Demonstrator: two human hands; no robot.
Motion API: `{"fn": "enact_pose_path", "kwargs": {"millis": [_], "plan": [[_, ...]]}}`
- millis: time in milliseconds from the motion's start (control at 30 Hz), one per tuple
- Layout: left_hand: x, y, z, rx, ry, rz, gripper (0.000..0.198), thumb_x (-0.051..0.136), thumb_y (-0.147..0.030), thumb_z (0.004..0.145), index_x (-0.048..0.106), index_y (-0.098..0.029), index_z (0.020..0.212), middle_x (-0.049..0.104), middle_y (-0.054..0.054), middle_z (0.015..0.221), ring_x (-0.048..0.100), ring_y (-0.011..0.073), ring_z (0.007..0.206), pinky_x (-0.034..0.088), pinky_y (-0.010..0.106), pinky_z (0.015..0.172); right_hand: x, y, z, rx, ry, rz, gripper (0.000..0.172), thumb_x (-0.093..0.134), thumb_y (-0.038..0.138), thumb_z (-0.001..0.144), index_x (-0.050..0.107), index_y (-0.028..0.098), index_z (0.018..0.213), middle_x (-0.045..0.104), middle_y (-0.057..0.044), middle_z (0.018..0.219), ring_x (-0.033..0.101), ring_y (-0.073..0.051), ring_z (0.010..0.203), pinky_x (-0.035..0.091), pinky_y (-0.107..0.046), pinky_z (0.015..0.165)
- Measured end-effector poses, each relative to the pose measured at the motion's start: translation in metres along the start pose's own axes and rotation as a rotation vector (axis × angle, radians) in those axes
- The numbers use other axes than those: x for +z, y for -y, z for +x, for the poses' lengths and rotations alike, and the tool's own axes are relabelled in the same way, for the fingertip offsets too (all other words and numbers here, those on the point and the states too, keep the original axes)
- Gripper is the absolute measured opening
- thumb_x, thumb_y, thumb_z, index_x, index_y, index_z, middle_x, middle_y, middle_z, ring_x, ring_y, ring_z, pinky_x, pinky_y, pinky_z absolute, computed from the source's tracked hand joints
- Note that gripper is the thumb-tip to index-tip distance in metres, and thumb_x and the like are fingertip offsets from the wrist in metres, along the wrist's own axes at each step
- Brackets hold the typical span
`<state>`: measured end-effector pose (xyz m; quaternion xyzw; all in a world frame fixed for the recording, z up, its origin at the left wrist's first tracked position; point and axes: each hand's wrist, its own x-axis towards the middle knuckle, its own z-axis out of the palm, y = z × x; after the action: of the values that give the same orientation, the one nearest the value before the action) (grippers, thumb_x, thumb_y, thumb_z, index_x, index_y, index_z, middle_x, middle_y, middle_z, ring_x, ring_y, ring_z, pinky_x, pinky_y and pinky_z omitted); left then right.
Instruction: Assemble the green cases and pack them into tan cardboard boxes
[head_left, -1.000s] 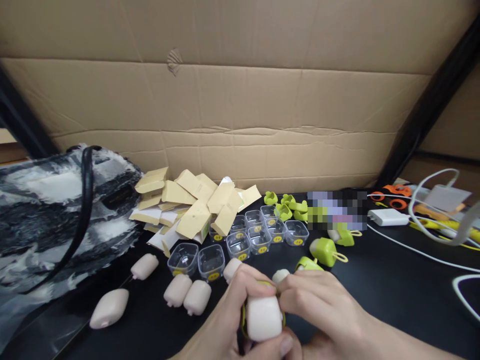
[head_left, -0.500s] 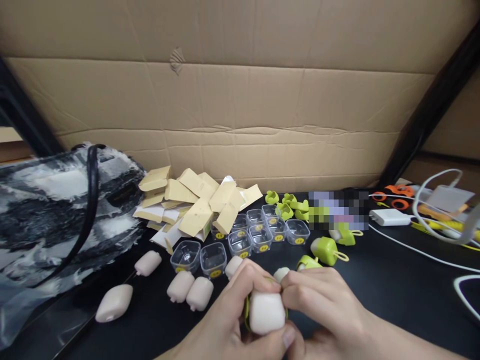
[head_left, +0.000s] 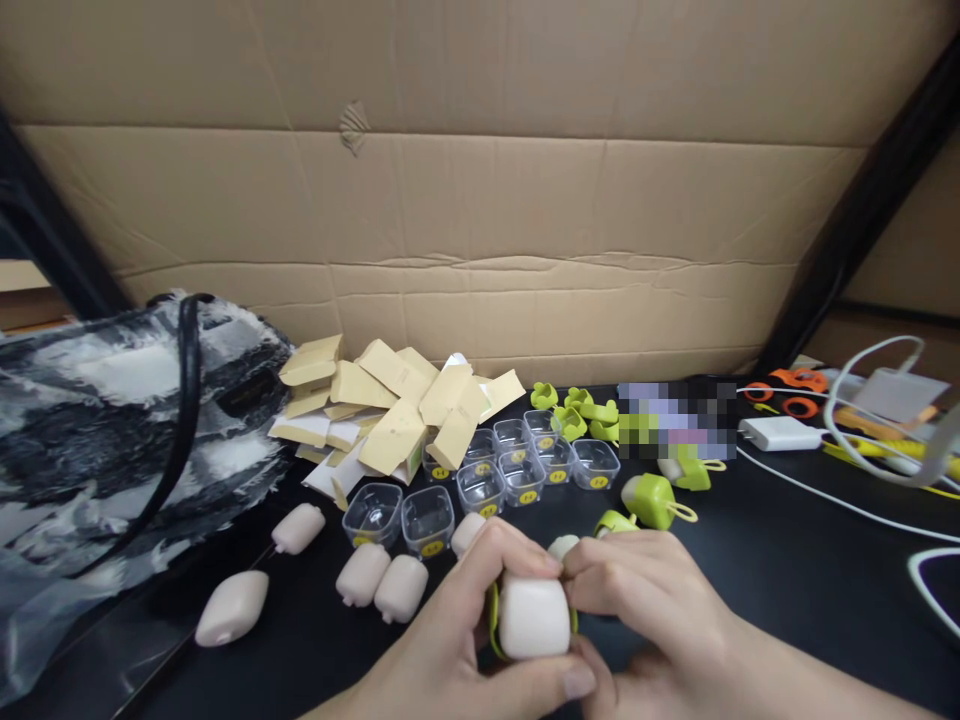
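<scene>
Both hands meet low in the middle of the view around one small beige case [head_left: 534, 617] that has a lime-green sleeve showing at its edges. My left hand [head_left: 457, 640] grips it from the left, fingers over the top and thumb underneath. My right hand [head_left: 645, 610] pinches its upper right side with closed fingers. Several loose beige cases [head_left: 382, 585] lie on the black table [head_left: 787, 560] just left of my hands. A finished green-covered case [head_left: 651, 500] rests beyond my right hand.
Several clear plastic trays [head_left: 480, 485] with yellow stickers sit behind the hands, with a heap of tan folded cartons [head_left: 390, 410] further back. Green sleeves [head_left: 581, 410] lie near the cardboard wall [head_left: 480, 200]. A furry black-and-white bag [head_left: 112, 420] fills the left; white charger and cables [head_left: 780, 433] lie right.
The hands have stayed together on the beige case, shifting it only slightly. The view has drifted a little, and nothing on the table has moved.
</scene>
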<state>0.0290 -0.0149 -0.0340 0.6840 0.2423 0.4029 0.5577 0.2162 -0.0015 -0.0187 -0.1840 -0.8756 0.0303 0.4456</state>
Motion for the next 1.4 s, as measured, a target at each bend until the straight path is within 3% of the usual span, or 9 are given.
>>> {"fn": "enact_pose_path", "kwargs": {"millis": [200,600,700,833,1000,1100,1167,1267,1400], "plan": [[-0.003,0.004,-0.002,-0.031,-0.034,-0.023,0.029,0.073,-0.027,0.081,0.051,-0.03,0.1,0.051,-0.002,0.097,0.048,0.0148,0.081,0.037,0.025,0.068,-0.001,-0.003,0.001,0.008,0.026,0.01,0.021,0.049,0.009,0.071,0.046,0.024,0.087,0.056,0.005,0.062,0.05,-0.012,0.045,0.033,-0.023,0.044],[0.002,-0.011,0.0,-0.142,-0.104,-0.092,0.03,0.076,-0.035,0.077,0.055,-0.027,0.097,0.053,-0.001,0.095,0.049,0.0183,0.092,0.035,0.026,0.07,-0.002,-0.001,0.001,0.005,0.034,-0.006,0.022,0.05,0.011,0.073,0.046,0.023,0.091,0.058,0.004,0.065,0.051,-0.012,0.05,0.035,-0.024,0.046],[0.002,-0.011,-0.001,-0.128,-0.142,-0.073,0.034,0.072,-0.039,0.081,0.051,-0.03,0.105,0.052,-0.001,0.099,0.05,0.0163,0.087,0.036,0.027,0.07,-0.002,0.001,0.002,0.114,0.066,0.021,0.032,0.058,0.018,0.076,0.045,0.022,0.104,0.063,0.0,0.08,0.059,-0.014,0.064,0.046,-0.026,0.056],[0.005,0.001,-0.005,-0.062,-0.149,-0.119,0.055,0.068,-0.051,0.081,0.037,-0.033,0.122,0.05,0.003,0.112,0.056,0.0162,0.082,0.044,0.03,0.071,0.003,0.002,0.003,0.178,0.1,0.057,0.063,0.081,0.027,0.066,0.04,0.023,0.114,0.059,-0.003,0.097,0.061,-0.017,0.078,0.052,-0.028,0.065],[0.006,0.009,-0.004,-0.022,-0.126,-0.113,0.053,0.068,-0.044,0.082,0.034,-0.031,0.121,0.04,0.01,0.137,0.062,0.0254,0.1,0.052,0.036,0.076,0.0,-0.004,0.001,0.181,0.002,0.146,0.056,0.068,0.008,0.063,0.046,0.023,0.112,0.053,-0.003,0.1,0.057,-0.018,0.092,0.053,-0.028,0.076],[-0.009,-0.015,-0.002,0.041,-0.086,0.129,0.053,0.063,-0.025,0.085,0.031,-0.031,0.126,0.036,0.009,0.143,0.058,0.0249,0.111,0.05,0.036,0.086,-0.016,-0.019,0.003,0.147,-0.154,0.026,0.056,0.057,0.011,0.063,0.045,0.021,0.117,0.053,-0.006,0.105,0.056,-0.022,0.098,0.051,-0.033,0.083],[-0.025,-0.041,0.001,-0.015,0.005,0.497,0.047,0.054,-0.011,0.085,0.037,-0.03,0.124,0.047,0.005,0.133,0.051,0.0229,0.119,0.043,0.035,0.096,-0.034,-0.036,0.007,0.272,-0.234,-0.12,0.049,0.055,0.015,0.066,0.045,0.021,0.114,0.056,-0.006,0.103,0.059,-0.022,0.093,0.052,-0.033,0.079],[-0.05,-0.075,0.006,-0.055,0.178,0.95,0.027,0.048,-0.005,0.081,0.054,-0.025,0.099,0.059,-0.001,0.1,0.057,0.0184,0.096,0.045,0.028,0.084,-0.061,-0.066,0.009,0.642,-0.055,-0.384,0.03,0.055,0.027,0.069,0.05,0.024,0.098,0.063,-0.003,0.09,0.064,-0.021,0.082,0.051,-0.032,0.074],[-0.064,-0.083,0.01,-0.097,0.269,1.287,0.003,0.063,-0.019,0.079,0.061,-0.02,0.081,0.058,0.002,0.085,0.055,0.0226,0.083,0.046,0.032,0.071,-0.081,-0.098,0.003,0.857,0.083,-0.516,0.022,0.057,0.035,0.069,0.057,0.022,0.088,0.066,-0.002,0.071,0.064,-0.023,0.063,0.046,-0.033,0.059]]}}
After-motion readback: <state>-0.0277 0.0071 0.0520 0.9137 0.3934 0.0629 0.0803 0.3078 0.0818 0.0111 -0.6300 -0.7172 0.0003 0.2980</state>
